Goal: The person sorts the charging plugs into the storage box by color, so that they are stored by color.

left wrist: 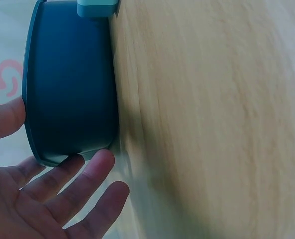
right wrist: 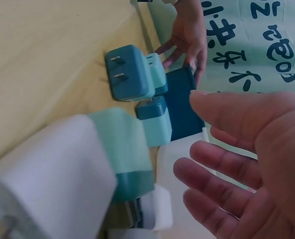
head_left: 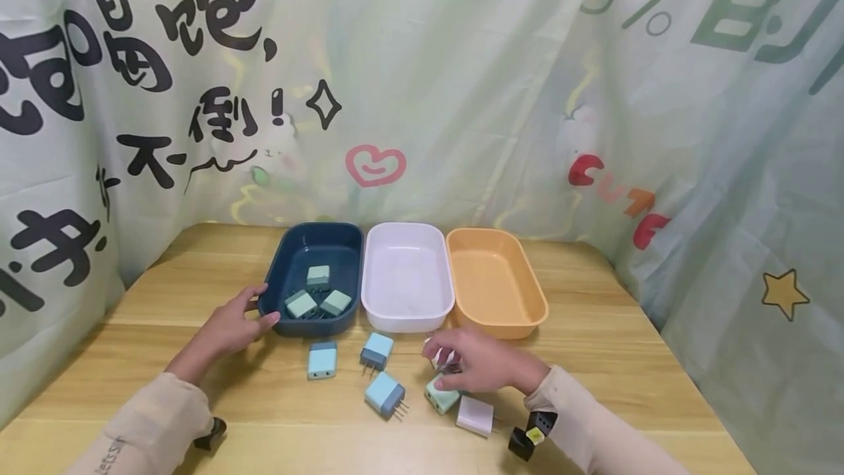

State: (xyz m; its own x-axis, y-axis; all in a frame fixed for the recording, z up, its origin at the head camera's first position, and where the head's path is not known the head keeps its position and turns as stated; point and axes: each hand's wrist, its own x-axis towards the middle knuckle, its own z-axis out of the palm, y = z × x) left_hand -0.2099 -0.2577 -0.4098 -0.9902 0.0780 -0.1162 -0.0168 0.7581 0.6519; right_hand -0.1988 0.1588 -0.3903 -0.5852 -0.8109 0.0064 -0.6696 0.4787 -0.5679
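Right hand [head_left: 484, 359], fingers loosely parted, holding nothing, above green charger [head_left: 440, 397]; white charger [head_left: 474, 416] just right. Three blue chargers [head_left: 382, 393] farther left. Left hand [head_left: 231, 325], fingers spread, touches left side of navy tray [head_left: 310, 328].

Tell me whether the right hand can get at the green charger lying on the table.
Probably yes: the right hand is open and empty right by the green charger, and nothing appears to lie on top of it. A white charger close beside it might crowd the grip slightly.
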